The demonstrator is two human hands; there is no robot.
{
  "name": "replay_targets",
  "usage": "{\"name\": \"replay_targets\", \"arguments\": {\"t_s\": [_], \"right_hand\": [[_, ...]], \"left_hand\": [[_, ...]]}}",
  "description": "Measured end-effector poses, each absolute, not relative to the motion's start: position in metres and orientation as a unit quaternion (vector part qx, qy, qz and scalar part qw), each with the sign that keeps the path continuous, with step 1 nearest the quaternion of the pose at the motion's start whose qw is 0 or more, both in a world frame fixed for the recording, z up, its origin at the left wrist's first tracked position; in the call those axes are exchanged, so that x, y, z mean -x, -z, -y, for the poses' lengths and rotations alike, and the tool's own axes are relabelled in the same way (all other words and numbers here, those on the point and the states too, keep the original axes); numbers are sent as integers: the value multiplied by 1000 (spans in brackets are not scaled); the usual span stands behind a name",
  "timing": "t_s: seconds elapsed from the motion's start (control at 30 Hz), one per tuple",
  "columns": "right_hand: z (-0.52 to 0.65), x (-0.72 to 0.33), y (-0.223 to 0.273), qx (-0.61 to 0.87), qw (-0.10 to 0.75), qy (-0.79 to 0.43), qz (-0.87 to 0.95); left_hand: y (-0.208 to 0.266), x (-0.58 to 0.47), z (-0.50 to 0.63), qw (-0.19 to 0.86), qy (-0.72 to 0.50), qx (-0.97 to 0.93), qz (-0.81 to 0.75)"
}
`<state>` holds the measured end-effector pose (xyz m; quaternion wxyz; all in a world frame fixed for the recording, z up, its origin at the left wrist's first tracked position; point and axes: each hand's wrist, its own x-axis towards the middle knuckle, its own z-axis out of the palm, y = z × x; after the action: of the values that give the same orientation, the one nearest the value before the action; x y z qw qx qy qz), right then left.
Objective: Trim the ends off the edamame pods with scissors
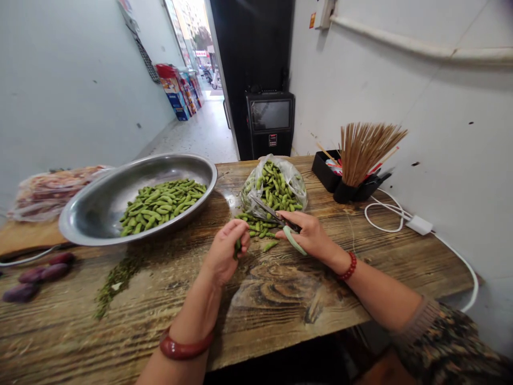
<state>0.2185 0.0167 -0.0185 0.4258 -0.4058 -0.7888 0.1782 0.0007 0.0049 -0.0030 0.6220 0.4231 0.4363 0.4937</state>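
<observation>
My left hand [227, 247] is closed around edamame pods, mostly hidden by the fingers; a bit of green pod [237, 248] shows below them. In my right hand [306, 231] are scissors [294, 240] with pale green handles, the blades pointing up and left toward a clear plastic bag [300, 184]. The bag stands open, full of edamame pods [276, 184]. Loose pods [260, 225] lie spilled in front of it, between my two hands. To the left, a wide metal basin [96, 200] holds a heap of edamame pods [162, 206].
Small green trimmings [116, 283] lie below the basin on the wooden table [276, 299]. Several purple-red tubers [44, 272] and bagged meat [56, 192] are at far left. A black holder [344, 191] with skewers [366, 152] and a white cable [457, 248] are at right.
</observation>
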Motion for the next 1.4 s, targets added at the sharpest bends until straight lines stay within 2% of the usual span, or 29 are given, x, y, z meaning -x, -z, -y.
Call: {"name": "replay_targets", "arguments": {"t_s": [0.17,0.4,0.47,0.53,0.7,0.8,1.23,1.4], "right_hand": [[-15,-216,19,390,418,-186,799],[-16,-215,25,388,409,-178,806],[-16,-215,25,384,413,-178,807],[-16,-215,25,387,420,-180,801],[-18,-216,24,402,432,-197,783],[-17,-215,23,399,413,-212,791],[-11,-211,21,376,326,-223,838],[-9,-210,21,367,325,-223,843]], "left_hand": [[20,-18,-4,355,-401,-661,-526],[23,-25,-1,251,-269,-764,-530],[21,-21,-4,261,-259,-766,-528],[18,-16,-6,303,-313,-729,-529],[3,-4,-4,517,-463,-508,-509],[-3,-3,-1,586,-494,-432,-475],[1,-5,1,565,-506,-439,-481],[4,-5,-1,536,-493,-480,-489]]}}
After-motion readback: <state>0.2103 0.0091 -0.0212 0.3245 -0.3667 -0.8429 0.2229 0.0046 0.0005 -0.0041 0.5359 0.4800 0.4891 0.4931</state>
